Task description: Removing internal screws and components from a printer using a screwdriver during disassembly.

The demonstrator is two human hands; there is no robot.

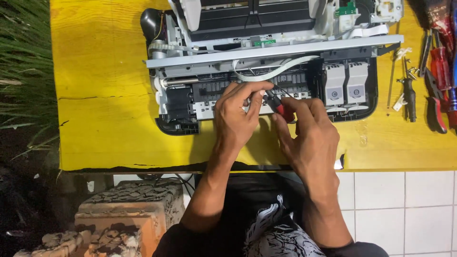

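Observation:
An opened inkjet printer (266,52) with its cover removed lies on a yellow table (104,95). Its black inner frame, a white flat ribbon cable (271,72) and two grey ink cartridges (345,85) show. My right hand (309,138) grips a screwdriver with a red-and-black handle (281,107), its tip pointing into the printer's front middle. My left hand (235,116) rests on the printer's front edge, fingertips touching the screwdriver's shaft.
Screwdrivers and red-handled pliers (435,90) lie at the table's right edge, with small loose parts (404,52) beside them. Grass borders the left. White floor tiles (404,204) and stacked bricks (128,209) lie below the table's front edge.

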